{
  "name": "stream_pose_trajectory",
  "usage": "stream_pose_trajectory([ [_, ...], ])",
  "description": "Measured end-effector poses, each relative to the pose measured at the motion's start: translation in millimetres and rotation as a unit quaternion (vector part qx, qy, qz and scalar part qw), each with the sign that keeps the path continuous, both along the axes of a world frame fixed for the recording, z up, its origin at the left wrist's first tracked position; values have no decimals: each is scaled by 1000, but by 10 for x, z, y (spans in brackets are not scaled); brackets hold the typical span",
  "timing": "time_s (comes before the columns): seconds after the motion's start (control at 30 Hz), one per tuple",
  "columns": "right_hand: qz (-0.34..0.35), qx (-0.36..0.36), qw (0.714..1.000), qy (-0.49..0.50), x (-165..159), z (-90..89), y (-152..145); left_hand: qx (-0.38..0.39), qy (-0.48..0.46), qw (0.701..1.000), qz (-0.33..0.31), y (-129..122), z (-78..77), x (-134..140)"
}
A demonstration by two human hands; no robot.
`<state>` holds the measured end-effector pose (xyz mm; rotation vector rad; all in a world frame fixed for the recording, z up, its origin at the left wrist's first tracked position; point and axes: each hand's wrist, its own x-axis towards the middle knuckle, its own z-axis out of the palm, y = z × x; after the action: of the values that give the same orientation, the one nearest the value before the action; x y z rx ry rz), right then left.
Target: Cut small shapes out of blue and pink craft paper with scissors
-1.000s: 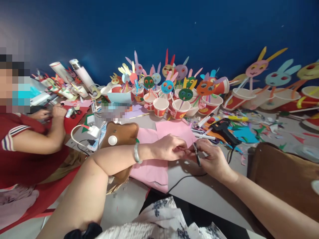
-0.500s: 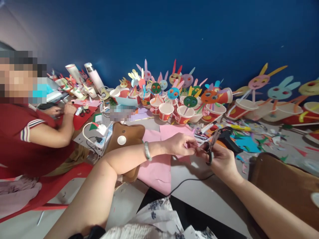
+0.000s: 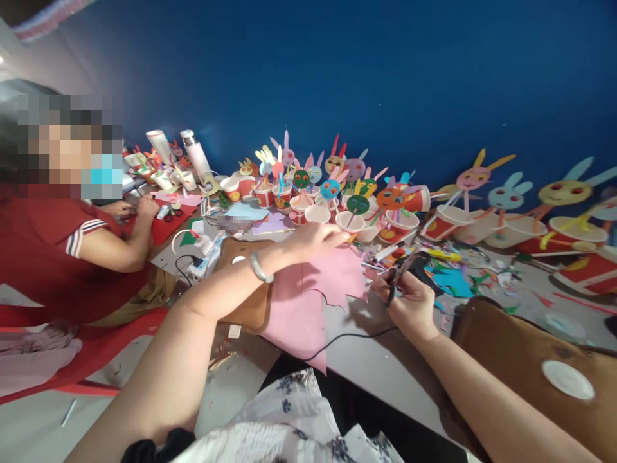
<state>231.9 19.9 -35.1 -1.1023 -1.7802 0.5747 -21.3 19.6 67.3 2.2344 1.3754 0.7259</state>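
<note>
My right hand [image 3: 412, 302] is closed around a pair of dark-handled scissors [image 3: 392, 290], held over the table to the right of the pink paper. The blades point up and away from me. My left hand [image 3: 318, 241], with a pale bangle [image 3: 261, 267] on its wrist, hovers above the far part of the pink paper [image 3: 299, 325], just in front of the paper cups [image 3: 351, 222]. Its fingers reach to the right, slightly bent and apart, with nothing visible in them. A smaller pink sheet [image 3: 344, 276] with a jagged cut edge lies on top.
Several cups with paper rabbit faces [image 3: 330, 189] line the blue wall. Brown cushion-like pads [image 3: 520, 360] lie on both sides. Paper scraps [image 3: 450, 281] and pens cover the right side. A power strip [image 3: 205, 260] and a cable are at left, where a person in red [image 3: 110, 244] sits.
My left hand has moved away from my right hand, leftward and farther out over the pink paper. My right hand still holds the scissors. The view has shifted slightly.
</note>
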Motion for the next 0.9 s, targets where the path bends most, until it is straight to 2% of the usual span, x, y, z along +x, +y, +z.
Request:
stream_pose_trajectory([
  [0.07, -15, 17, 1000, -8, -25, 22, -17, 25, 124, 989, 73, -70, 7, -271],
  [0.17, -7, 40, 999, -22, -59, 60, -39, 12, 273, 948, 162, -199, -167, -693],
  [0.27, 11, 63, 998, -29, -78, 57, -34, -4, 290, 934, 210, -289, -410, -982],
  [0.37, 5, 80, 997, -21, -89, 19, -11, -7, 283, 925, 254, -313, -538, -1057],
  [0.57, 17, 61, 998, -3, -107, -7, 5, 12, 259, 925, 278, -304, -464, -825],
  [0.8, 51, -8, 998, 19, -110, -33, 21, 46, 245, 947, 202, -153, -368, -313],
  [0.83, 54, -19, 998, 23, -109, -33, 26, 54, 235, 951, 192, -113, -326, -219],
  [0.9, 56, -38, 997, 31, -107, -21, 34, 32, 156, 976, 149, -26, -238, -31],
])
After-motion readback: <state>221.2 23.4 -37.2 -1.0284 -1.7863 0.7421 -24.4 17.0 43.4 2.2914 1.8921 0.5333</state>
